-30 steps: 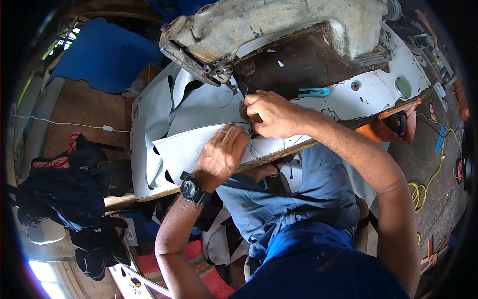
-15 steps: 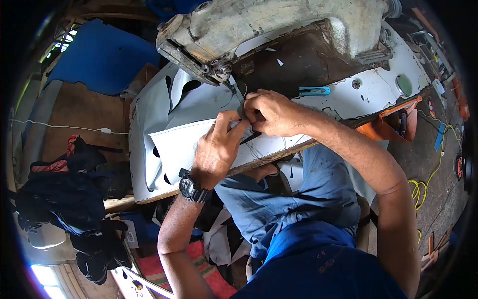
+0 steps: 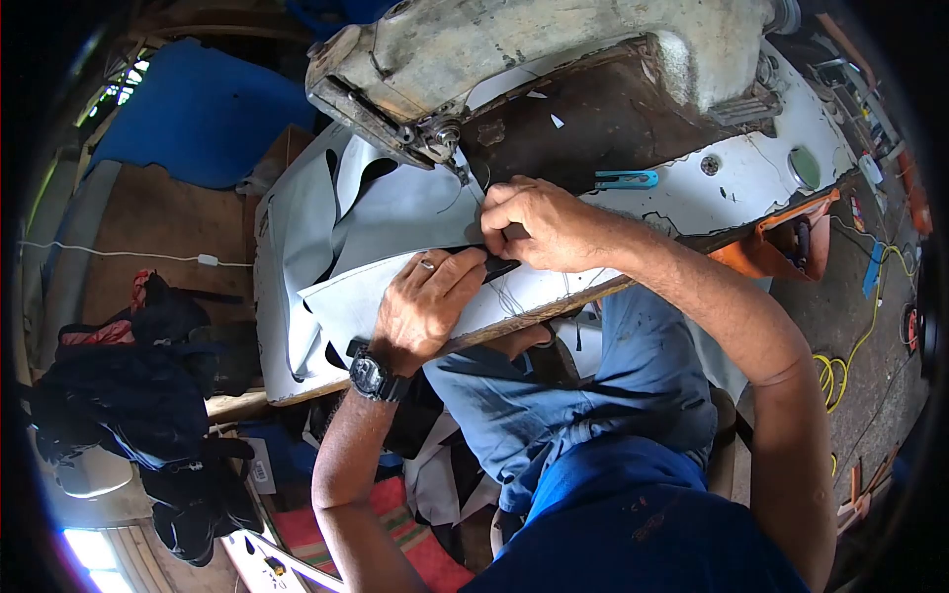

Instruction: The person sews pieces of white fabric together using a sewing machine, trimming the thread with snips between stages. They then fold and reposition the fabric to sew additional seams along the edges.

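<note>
Under the needle end of an old, worn sewing machine [image 3: 554, 49] lies a grey-white sheet of material [image 3: 410, 203] with dark cut-outs. A white flap with a stitched edge [image 3: 351, 296] folds toward me. My left hand [image 3: 430, 301], with a ring and a watch [image 3: 368, 376], grips the flap's right end, its fingers bent over the edge. Close beside it, right of the needle, my right hand [image 3: 539, 222] is closed in a pinch; what sits between its fingertips is hidden. Loose dark threads [image 3: 509, 294] trail on the table below my hands.
On the white table lie a light-blue utility knife [image 3: 627, 179] and a round green-topped tin [image 3: 803, 169]. An orange pouch [image 3: 781, 242] hangs from the front edge. Dark clothing [image 3: 129, 395] is at left; a yellow cord [image 3: 835, 381] lies on the floor at right.
My left hand has moved slightly down and away from my right fingertips, its raised fingers now laid over the flap's edge. My right hand stays nearly in place, still pinched.
</note>
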`<state>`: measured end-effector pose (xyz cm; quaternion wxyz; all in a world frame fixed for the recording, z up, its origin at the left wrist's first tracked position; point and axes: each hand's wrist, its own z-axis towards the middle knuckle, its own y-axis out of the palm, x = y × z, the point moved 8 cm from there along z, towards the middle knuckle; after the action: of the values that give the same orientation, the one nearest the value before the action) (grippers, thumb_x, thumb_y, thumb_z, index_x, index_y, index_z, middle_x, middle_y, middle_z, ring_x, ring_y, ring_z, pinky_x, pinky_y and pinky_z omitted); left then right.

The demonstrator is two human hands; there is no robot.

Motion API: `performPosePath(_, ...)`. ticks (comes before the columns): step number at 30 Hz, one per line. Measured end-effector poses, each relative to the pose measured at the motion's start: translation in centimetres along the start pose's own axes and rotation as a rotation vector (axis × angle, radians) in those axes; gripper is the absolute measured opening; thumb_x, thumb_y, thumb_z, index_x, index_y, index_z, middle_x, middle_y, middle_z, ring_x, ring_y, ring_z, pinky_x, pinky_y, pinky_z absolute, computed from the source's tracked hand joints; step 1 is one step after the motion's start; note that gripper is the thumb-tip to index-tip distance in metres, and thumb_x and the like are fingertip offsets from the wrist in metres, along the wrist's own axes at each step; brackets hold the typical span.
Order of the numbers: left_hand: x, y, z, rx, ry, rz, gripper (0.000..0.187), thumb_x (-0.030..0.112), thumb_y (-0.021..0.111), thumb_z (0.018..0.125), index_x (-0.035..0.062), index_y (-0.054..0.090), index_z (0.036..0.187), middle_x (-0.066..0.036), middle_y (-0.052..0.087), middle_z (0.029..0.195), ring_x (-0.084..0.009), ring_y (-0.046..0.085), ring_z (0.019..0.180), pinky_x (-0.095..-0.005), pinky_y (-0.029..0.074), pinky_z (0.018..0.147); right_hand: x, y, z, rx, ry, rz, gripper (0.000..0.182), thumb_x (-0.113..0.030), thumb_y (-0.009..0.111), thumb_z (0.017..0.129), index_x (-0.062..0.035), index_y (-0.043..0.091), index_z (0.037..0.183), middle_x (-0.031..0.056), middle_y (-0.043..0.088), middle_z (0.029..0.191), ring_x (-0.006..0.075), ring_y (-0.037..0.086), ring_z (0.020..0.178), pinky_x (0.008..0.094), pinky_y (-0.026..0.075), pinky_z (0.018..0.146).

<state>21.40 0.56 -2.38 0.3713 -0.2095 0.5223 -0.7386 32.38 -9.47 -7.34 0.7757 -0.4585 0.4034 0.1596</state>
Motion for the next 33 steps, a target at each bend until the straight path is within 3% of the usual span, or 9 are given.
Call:
performPosePath(7,-1.3,1.2,-0.6,0.03,-0.134,-0.142,0.029,-0.007,0.079,0.084,0.0056,0.076,0.11,-0.007,0.08,0.114,-0.0279,0.074,0.092,-0.0397,0.061,0.083,-0.7,-0.1,-1.2,0.039,-0.09,-0.149,0.015,-0.002,0.073,0.094,-0.0078,0.082,0.106,0.006,0.069,0.124,0.0284,0.059,0.123,0.0403,0.05,0.11)
performPosePath(10,-1.2,1.2,-0.7,0.048,-0.167,-0.164,0.03,-0.005,0.079,0.087,0.0068,0.078,0.115,-0.008,0.08,0.116,-0.0286,0.074,0.093,-0.0396,0.06,0.082,-1.1,-0.4,-2.3,0.156,-0.133,-0.189,0.016,-0.008,0.071,0.094,-0.0054,0.082,0.104,0.0109,0.069,0.123,0.0298,0.061,0.121,0.0419,0.049,0.112)
performPosePath(13,-2.0,1.9,-1.5,0.057,-0.258,-0.225,0.031,-0.003,0.079,0.089,0.0078,0.079,0.118,-0.008,0.08,0.12,-0.0286,0.073,0.094,-0.0396,0.06,0.082,-1.6,-0.2,-3.2,0.087,-0.15,-0.332,0.02,-0.005,0.069,0.097,-0.0073,0.082,0.113,0.0121,0.065,0.139,0.0301,0.057,0.132,0.0418,0.049,0.115)
performPosePath(22,-1.1,1.5,-1.6,-0.027,-0.133,-0.251,0.029,0.003,0.077,0.093,0.0055,0.08,0.122,-0.01,0.076,0.13,-0.0284,0.073,0.106,-0.0396,0.058,0.092,-1.4,-0.2,-3.6,0.058,-0.137,-0.279,0.025,-0.008,0.069,0.096,-0.0094,0.083,0.117,0.0147,0.065,0.142,0.0318,0.057,0.132,0.0442,0.046,0.118)
performPosePath(25,-1.6,1.4,-1.9,-0.095,0.001,-0.205,0.043,0.01,0.077,0.085,0.0035,0.076,0.127,-0.009,0.073,0.135,-0.0289,0.07,0.109,-0.0403,0.057,0.1,-2.1,-0.5,-3.7,0.08,-0.153,-0.306,0.023,-0.01,0.069,0.096,-0.0055,0.083,0.114,0.0145,0.065,0.142,0.0317,0.056,0.134,0.0431,0.047,0.118)
performPosePath(28,-1.4,1.3,-1.8,-0.116,0.032,-0.182,0.047,0.009,0.076,0.084,0.003,0.074,0.13,-0.01,0.071,0.137,-0.0285,0.069,0.109,-0.0406,0.057,0.1,-4.5,0.1,-4.4,0.148,-0.29,-0.625,0.023,-0.011,0.07,0.094,-0.0015,0.081,0.112,0.0133,0.066,0.14,0.0306,0.055,0.135,0.0415,0.046,0.117)
performPosePath(33,-1.4,1.2,-2.5,-0.115,-0.009,-0.184,0.051,0.006,0.076,0.082,0.004,0.072,0.133,-0.009,0.069,0.139,-0.0285,0.067,0.111,-0.0399,0.057,0.101,-4.5,1.0,-4.4,0.053,-0.278,-0.61,0.033,-0.016,0.072,0.089,-0.0021,0.077,0.119,0.0046,0.07,0.133,0.0241,0.058,0.128,0.0401,0.051,0.11)
